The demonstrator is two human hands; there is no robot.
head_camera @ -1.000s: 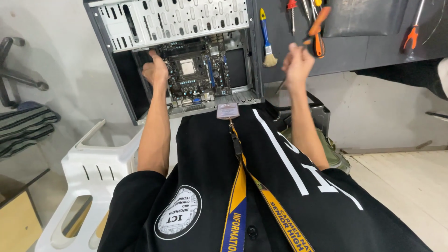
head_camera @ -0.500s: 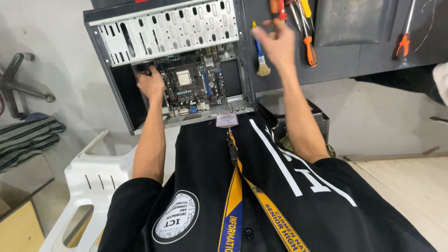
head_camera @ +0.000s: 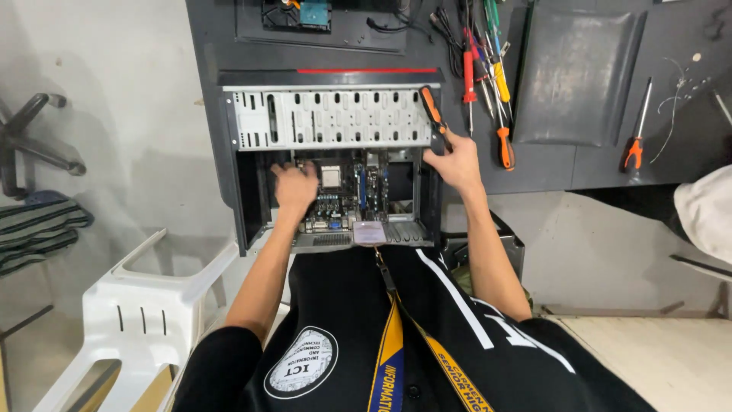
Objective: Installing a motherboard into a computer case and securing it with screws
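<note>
**Screwdriver now in your right hand, at the edge of the open computer case**

The open computer case (head_camera: 335,164) lies on its side in front of you, its circuit board (head_camera: 347,194) exposed in the lower half and the pale perforated drive cage (head_camera: 332,118) across the top. Your left hand (head_camera: 296,187) rests inside on the left part of the board, fingers curled down against it; you hold nothing there that can be seen.

The change is on the other side. A second ago your right hand (head_camera: 456,162) was up at the row of tools, empty as far as the earlier views show. Now it is back at the case's right edge, closed around a screwdriver (head_camera: 433,116) with an orange and black handle, which points up and away from your wrist along the corner of the drive cage. Its tip is not visible, so you cannot tell yet which end faces the board.

That suggests you are past fetching and ready to work on the board, with one hand steadying and the other armed.

Beyond the case, more screwdrivers (head_camera: 488,84) with red, yellow and orange handles lie on the dark bench (head_camera: 213,46), beside a dark tray (head_camera: 576,76) and a lone orange-handled screwdriver (head_camera: 637,126). A white plastic chair (head_camera: 145,305) stands to your left, and a lanyard (head_camera: 396,336) hangs down your dark shirt.
</note>
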